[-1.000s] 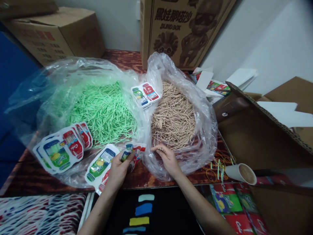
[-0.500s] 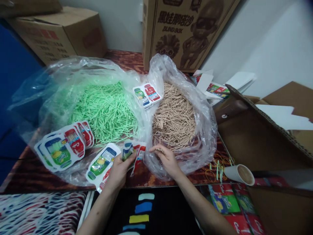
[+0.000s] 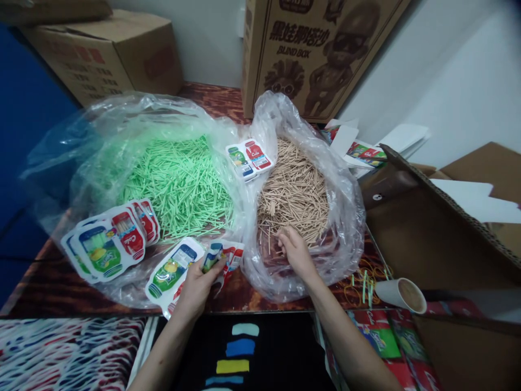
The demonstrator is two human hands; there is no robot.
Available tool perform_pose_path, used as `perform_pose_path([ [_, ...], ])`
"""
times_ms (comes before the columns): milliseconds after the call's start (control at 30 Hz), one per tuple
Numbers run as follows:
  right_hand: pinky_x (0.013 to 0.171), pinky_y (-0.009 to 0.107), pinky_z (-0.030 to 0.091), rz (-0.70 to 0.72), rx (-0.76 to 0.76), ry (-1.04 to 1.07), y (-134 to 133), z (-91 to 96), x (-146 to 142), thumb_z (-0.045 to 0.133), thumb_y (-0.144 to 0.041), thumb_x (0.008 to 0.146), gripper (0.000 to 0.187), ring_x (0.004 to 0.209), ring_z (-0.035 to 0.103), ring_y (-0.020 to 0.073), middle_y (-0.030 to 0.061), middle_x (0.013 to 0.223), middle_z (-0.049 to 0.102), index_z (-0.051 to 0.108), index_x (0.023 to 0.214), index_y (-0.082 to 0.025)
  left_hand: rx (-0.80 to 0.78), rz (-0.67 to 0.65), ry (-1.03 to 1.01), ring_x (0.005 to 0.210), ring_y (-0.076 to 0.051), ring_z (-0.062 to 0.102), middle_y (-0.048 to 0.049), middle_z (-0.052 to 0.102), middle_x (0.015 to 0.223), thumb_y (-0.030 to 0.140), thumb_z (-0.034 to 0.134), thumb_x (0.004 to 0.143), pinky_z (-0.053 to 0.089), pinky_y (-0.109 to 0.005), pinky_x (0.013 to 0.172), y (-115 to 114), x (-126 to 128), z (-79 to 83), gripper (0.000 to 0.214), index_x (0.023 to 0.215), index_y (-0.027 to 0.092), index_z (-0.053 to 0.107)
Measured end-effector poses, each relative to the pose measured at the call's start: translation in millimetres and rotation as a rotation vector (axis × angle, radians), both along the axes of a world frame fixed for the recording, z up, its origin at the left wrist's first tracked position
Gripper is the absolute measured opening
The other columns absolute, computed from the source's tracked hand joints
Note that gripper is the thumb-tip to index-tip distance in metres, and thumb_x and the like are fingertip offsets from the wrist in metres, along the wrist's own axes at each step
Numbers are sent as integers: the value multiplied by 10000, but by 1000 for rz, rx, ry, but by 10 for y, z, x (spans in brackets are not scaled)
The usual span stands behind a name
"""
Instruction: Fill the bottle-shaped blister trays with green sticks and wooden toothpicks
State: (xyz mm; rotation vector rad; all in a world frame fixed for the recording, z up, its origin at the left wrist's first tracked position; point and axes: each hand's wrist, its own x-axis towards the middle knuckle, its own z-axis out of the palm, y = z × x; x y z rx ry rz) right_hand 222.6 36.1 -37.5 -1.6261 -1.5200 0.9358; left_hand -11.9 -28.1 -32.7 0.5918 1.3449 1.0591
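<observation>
My left hand (image 3: 200, 279) is closed on a bent plastic pouch (image 3: 212, 255) printed with a green drink and a red cola bottle. Under that hand a flat pouch (image 3: 173, 269) of the same print lies on the table. At the near edge of a heap of thin brown sticks (image 3: 299, 190), my right hand (image 3: 296, 252) has its fingers curled together. Brown stick ends show by its fingertips; how many it holds is hidden. The heap lies in an opened clear plastic bag (image 3: 350, 217). To its left, light green sticks (image 3: 179, 184) fill another clear bag (image 3: 101, 125).
Filled pouches (image 3: 108, 244) overlap at the left, and two-bottle pouches (image 3: 249, 158) lie between the heaps. A paper cup (image 3: 401, 295) lies tipped beside rubber bands and green sticks. Cardboard boxes (image 3: 146, 54) stand behind; an open carton (image 3: 411, 228) borders the right side.
My right hand has moved right and away from me, from beside the pouch to the brown heap. The bundle of stick ends seen in it before is now mostly hidden. My left hand keeps the pouch.
</observation>
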Motion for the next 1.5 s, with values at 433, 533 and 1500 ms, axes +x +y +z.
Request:
perform_pose_path([
  [433, 617, 299, 457, 52, -163, -271, 188, 44, -124, 544, -201, 841, 120, 651, 634, 198, 69, 689, 658, 528, 723, -189, 223, -159, 228, 551, -107, 423, 44, 505, 584, 399, 680, 733, 374, -207, 556, -6, 25, 124, 251, 670, 169, 604],
  [533, 598, 294, 516, 13, -264, 401, 158, 80, -16, 575, -341, 842, 190, 615, 633, 161, 35, 711, 667, 540, 736, -187, 258, -173, 284, 563, -108, 411, 41, 495, 594, 379, 668, 737, 359, -200, 549, -6, 50, 181, 235, 652, 173, 594],
  [1500, 967, 389, 452, 150, -146, 912, -162, 598, -718, 620, -348, 847, 148, 882, 650, 191, -7, 711, 593, 574, 783, -223, 261, -190, 324, 575, -131, 414, 32, 486, 575, 379, 630, 748, 361, -219, 565, -9, 146, 128, 254, 601, 180, 572],
])
